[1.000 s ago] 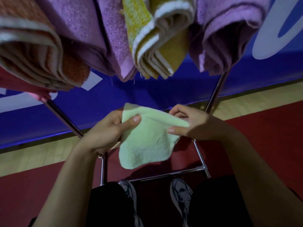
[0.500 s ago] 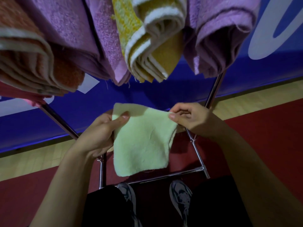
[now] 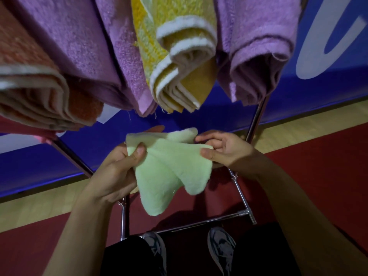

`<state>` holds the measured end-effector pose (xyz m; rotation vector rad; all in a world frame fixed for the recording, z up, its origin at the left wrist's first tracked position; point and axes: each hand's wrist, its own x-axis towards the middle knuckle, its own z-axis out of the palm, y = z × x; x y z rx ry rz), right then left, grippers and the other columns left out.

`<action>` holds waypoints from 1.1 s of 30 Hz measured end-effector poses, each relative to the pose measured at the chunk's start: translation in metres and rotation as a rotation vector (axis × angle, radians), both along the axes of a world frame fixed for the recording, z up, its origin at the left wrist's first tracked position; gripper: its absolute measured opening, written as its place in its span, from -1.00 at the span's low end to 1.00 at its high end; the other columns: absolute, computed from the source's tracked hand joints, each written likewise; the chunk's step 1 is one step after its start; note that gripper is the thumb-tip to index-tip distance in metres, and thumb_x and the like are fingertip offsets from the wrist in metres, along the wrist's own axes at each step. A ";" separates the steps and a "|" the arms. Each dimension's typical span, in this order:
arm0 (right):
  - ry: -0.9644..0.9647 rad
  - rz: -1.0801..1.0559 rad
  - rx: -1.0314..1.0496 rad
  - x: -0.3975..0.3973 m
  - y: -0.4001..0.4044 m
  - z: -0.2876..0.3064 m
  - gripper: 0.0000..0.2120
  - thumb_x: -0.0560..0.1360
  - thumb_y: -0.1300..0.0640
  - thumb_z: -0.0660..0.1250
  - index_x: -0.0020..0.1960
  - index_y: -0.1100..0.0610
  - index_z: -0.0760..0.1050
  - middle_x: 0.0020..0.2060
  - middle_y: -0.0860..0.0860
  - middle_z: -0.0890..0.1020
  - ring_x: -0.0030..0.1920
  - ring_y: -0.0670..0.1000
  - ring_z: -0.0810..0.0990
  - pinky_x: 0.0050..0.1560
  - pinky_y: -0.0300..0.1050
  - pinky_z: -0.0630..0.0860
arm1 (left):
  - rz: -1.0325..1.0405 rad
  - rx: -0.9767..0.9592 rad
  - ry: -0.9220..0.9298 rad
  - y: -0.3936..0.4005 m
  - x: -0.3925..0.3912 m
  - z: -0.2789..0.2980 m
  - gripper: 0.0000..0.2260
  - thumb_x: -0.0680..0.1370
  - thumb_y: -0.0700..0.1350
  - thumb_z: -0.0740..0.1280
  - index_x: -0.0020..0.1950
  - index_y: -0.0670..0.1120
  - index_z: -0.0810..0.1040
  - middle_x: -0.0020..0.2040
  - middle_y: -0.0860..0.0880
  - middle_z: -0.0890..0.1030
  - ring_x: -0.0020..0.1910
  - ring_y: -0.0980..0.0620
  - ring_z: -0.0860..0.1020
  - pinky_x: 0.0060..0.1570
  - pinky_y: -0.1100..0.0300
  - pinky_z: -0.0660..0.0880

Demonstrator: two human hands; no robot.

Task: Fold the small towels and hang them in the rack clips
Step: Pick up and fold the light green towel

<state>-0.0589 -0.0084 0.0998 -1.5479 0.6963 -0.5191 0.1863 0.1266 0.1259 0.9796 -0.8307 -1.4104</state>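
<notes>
Folding a small pale-green terry towel [image 3: 169, 172] below the chrome rack [image 3: 242, 198].
Our left hand [image 3: 117, 174] and right hand [image 3: 225, 152] pinched its top corners; the flat sheet had just creased, half folded.

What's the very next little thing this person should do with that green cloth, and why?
Probably bring the two hands together to close the fold. The left hand pinches one top corner of the light green towel and the right hand the other, and the cloth sags in two uneven lobes, only half folded. It hangs below the towels already on the rack, so it likely needs squaring up before it goes up.
</notes>
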 end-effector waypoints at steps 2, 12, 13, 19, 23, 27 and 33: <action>-0.014 -0.009 0.017 0.000 -0.001 -0.003 -0.61 0.56 0.17 0.41 0.36 0.14 0.45 0.14 0.28 0.66 0.18 0.21 0.67 0.28 0.18 0.56 | -0.059 -0.002 -0.002 0.002 0.000 -0.001 -0.61 0.65 -0.16 0.13 0.38 -0.10 0.63 0.38 -0.24 0.60 0.36 -0.23 0.59 0.19 -0.02 0.61; 0.026 0.072 -0.061 0.001 0.003 0.000 -0.73 0.61 0.22 0.36 0.30 0.16 0.55 0.16 0.06 0.70 0.17 -0.01 0.69 0.18 -0.17 0.60 | -0.140 -0.007 -0.015 0.004 0.001 0.001 -0.56 0.65 -0.18 0.05 0.37 -0.05 0.65 0.34 -0.22 0.63 0.34 -0.23 0.60 0.18 -0.03 0.61; 0.029 0.088 -0.066 0.001 0.004 0.000 -0.71 0.61 0.22 0.36 0.33 0.13 0.53 0.19 0.07 0.68 0.20 -0.02 0.67 0.21 -0.15 0.59 | -0.146 -0.005 -0.017 0.004 0.001 0.001 -0.56 0.65 -0.18 0.05 0.36 -0.05 0.65 0.34 -0.21 0.63 0.34 -0.23 0.60 0.18 -0.03 0.61; 0.107 0.120 -0.184 -0.002 0.003 0.004 -0.77 0.65 0.18 0.29 0.28 0.16 0.56 0.13 0.08 0.69 0.15 0.03 0.68 0.21 0.00 0.61 | -0.139 0.012 -0.076 0.005 0.004 0.002 -0.65 0.64 -0.17 0.17 0.28 -0.04 0.69 0.26 -0.21 0.67 0.24 -0.21 0.66 0.08 -0.02 0.65; 0.093 0.056 -0.244 -0.011 -0.003 0.008 -0.82 0.66 0.13 0.27 0.18 0.16 0.59 0.02 0.03 0.67 -0.02 -0.10 0.69 -0.03 -0.23 0.60 | -0.138 0.040 -0.433 0.003 0.005 0.000 -0.73 0.68 -0.18 0.25 0.38 -0.12 0.54 0.21 -0.19 0.70 0.20 -0.21 0.69 0.10 -0.07 0.67; -0.007 -0.055 -0.216 -0.015 -0.004 0.010 -0.81 0.64 0.11 0.29 0.09 0.24 0.55 -0.09 0.06 0.66 -0.12 -0.05 0.66 -0.15 -0.23 0.56 | -0.093 -0.025 -0.686 -0.002 -0.002 -0.010 -0.72 0.68 -0.27 0.30 0.38 -0.07 0.46 0.09 -0.21 0.73 0.07 -0.23 0.72 0.10 -0.14 0.66; 0.057 -0.271 -0.273 -0.011 -0.008 0.012 -0.84 0.67 -0.02 0.24 0.08 0.02 0.55 -0.08 -0.01 0.68 -0.03 -0.14 0.64 0.00 -0.23 0.50 | -0.134 -0.182 -0.892 -0.012 -0.012 -0.026 -0.66 0.69 -0.29 0.31 0.43 -0.01 0.55 0.26 0.00 0.65 0.19 -0.14 0.65 0.20 -0.19 0.60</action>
